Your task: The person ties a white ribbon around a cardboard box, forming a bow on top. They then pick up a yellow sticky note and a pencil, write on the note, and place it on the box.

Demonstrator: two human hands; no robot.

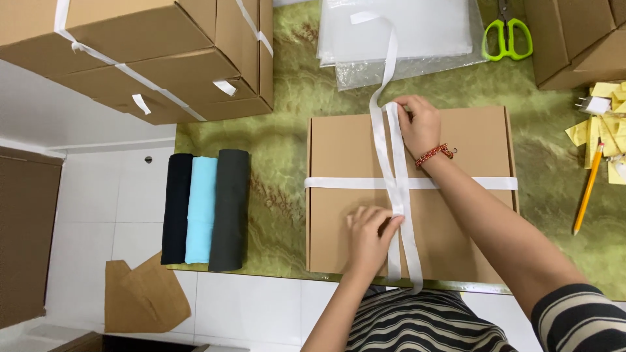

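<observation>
A flat brown cardboard box (pixel 345 150) lies on the green marbled table (pixel 287 130). A white ribbon (pixel 398 182) crosses it both ways, forming a cross near the middle. My left hand (pixel 370 236) pinches the lengthwise ribbon near the box's near edge. My right hand (pixel 417 124), with a red bead bracelet at the wrist, presses the ribbon down at the box's far edge. The ribbon's loose end trails up over the clear plastic bags (pixel 424 32).
Three rolled cloths, black (pixel 177 208), light blue (pixel 201 208) and dark grey (pixel 229 208), lie left of the box. Taped cartons (pixel 163 52) stand at far left and far right. Green scissors (pixel 506 36), a pencil (pixel 589 189) and yellow paper slips (pixel 600 130) lie to the right.
</observation>
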